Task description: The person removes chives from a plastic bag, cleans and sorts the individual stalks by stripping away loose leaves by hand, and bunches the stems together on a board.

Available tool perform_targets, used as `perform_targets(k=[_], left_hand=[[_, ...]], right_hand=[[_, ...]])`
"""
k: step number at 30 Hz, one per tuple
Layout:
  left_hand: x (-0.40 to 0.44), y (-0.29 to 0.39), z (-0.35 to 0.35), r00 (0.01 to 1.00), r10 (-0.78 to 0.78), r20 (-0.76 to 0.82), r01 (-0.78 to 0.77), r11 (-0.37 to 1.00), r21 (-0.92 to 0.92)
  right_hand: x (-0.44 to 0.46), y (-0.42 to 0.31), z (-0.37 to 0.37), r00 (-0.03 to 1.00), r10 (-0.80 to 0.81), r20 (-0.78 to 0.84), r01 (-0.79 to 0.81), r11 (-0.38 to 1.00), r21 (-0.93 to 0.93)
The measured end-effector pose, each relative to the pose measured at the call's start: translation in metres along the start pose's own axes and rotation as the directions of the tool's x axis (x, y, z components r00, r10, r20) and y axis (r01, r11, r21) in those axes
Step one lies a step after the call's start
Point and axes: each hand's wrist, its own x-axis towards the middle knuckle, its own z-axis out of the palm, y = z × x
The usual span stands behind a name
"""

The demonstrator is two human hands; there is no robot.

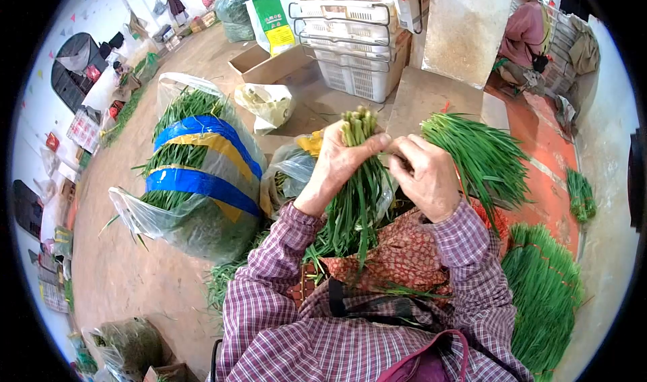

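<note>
My left hand [344, 158] is wrapped round a bunch of long green stalks [359, 210], their pale cut ends pointing up and the leaves hanging down towards my lap. Close beside the bunch's upper part, my right hand [426, 173] has its thumb and fingers pressed together; what they pinch, if anything, is too small to make out. Just right of that hand lies another bundle of green leaves [475, 156]. A patterned red cloth [404, 250] covers my lap.
A large bag of greens [202, 173] with blue and yellow tape stands at left. Stacked white crates [350, 41] are ahead. More green bundles [542, 294] lie at lower right. A person in pink [526, 35] sits at upper right.
</note>
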Motion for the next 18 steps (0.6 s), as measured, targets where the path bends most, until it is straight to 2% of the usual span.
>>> perform_targets(k=[1,2,5,6,8,10,12,13,14,15,16,17,18], left_hand=[[0.000,-0.001,0.001,1.000,0.001,0.013,-0.001,1.000,-0.008],[-0.001,-0.003,0.006,0.994,-0.010,0.110,0.009,1.000,0.003],[-0.005,-0.006,0.018,0.989,-0.017,0.148,0.029,0.996,-0.079],[-0.007,-0.012,0.023,0.978,-0.051,0.201,0.080,0.987,-0.137],[-0.012,-0.015,0.030,0.972,-0.025,0.232,0.039,0.998,-0.057],[-0.015,-0.021,0.033,0.971,-0.036,0.238,0.037,0.999,-0.003],[-0.018,-0.017,0.035,0.978,0.038,0.207,-0.117,0.915,0.386],[-0.020,-0.023,0.038,0.971,0.152,0.187,-0.230,0.816,0.530],[-0.022,-0.032,0.045,0.943,0.270,0.197,-0.333,0.718,0.611],[-0.025,-0.030,0.052,0.912,0.328,0.248,-0.404,0.604,0.687],[-0.031,-0.028,0.061,0.876,0.372,0.308,-0.465,0.476,0.746],[-0.036,-0.041,0.071,0.852,0.412,0.324,-0.501,0.461,0.733],[-0.042,-0.039,0.077,0.858,0.350,0.375,-0.503,0.434,0.747]], right_hand=[[-0.001,0.002,0.000,0.999,-0.036,-0.023,0.035,0.998,-0.048],[-0.008,0.008,-0.011,0.999,-0.042,-0.008,0.042,0.998,-0.052],[-0.015,0.015,-0.018,0.998,-0.054,-0.020,0.052,0.995,-0.085],[-0.018,0.018,-0.021,0.997,-0.051,-0.057,0.045,0.994,-0.101],[-0.024,0.028,-0.033,0.993,-0.040,-0.115,0.021,0.987,-0.157],[-0.028,0.037,-0.054,0.990,0.063,-0.127,-0.088,0.975,-0.202],[-0.031,0.048,-0.070,0.977,0.047,-0.210,-0.094,0.971,-0.222],[-0.035,0.051,-0.075,0.974,0.125,-0.190,-0.157,0.974,-0.165],[-0.040,0.052,-0.081,0.976,0.121,-0.183,-0.152,0.974,-0.166],[-0.046,0.050,-0.086,0.978,0.185,0.092,-0.181,0.982,-0.045],[-0.053,0.048,-0.088,0.908,0.206,0.365,-0.244,0.968,0.061],[-0.060,0.046,-0.087,0.868,0.152,0.473,-0.233,0.965,0.116],[-0.067,0.043,-0.085,0.816,0.093,0.570,-0.229,0.958,0.171]])
